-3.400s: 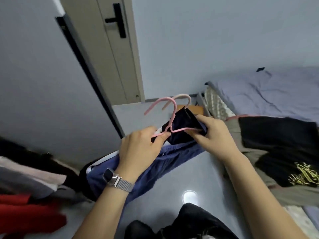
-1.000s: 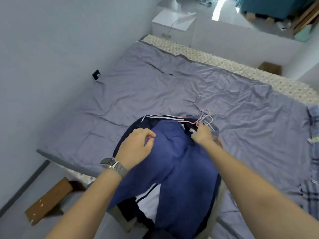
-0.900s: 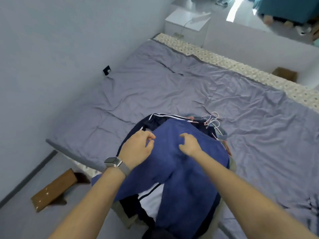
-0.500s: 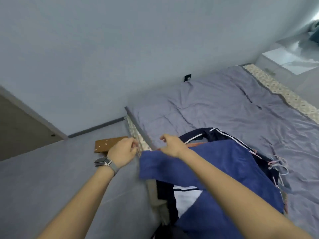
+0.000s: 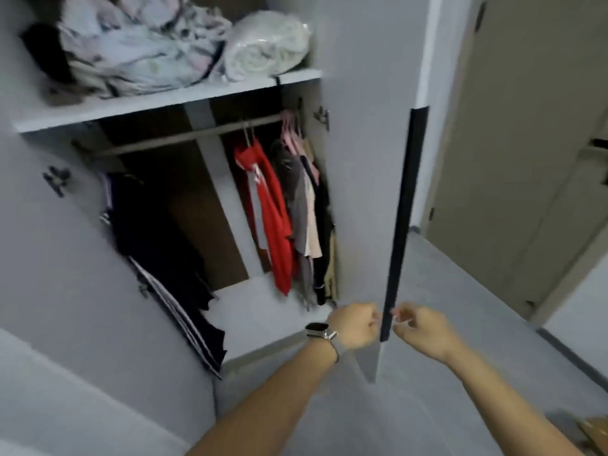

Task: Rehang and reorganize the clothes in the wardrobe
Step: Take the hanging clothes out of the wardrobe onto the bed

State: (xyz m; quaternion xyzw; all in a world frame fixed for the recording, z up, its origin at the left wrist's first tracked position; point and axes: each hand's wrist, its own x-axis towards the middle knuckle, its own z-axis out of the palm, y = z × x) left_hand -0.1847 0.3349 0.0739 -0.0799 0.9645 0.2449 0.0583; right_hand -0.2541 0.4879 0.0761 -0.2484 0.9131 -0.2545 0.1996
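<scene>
I face the open grey wardrobe (image 5: 355, 179); left hand (image 5: 357, 325) and right hand (image 5: 422, 330) hang loosely curled, holding nothing; red hanging garment (image 5: 273, 218) awaits; next I judge a reach inside.

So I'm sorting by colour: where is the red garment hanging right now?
In the head view, the red garment hangs from the wardrobe rail, right of centre, just left of the grey and dark clothes bunched against the wardrobe's right wall.
</scene>
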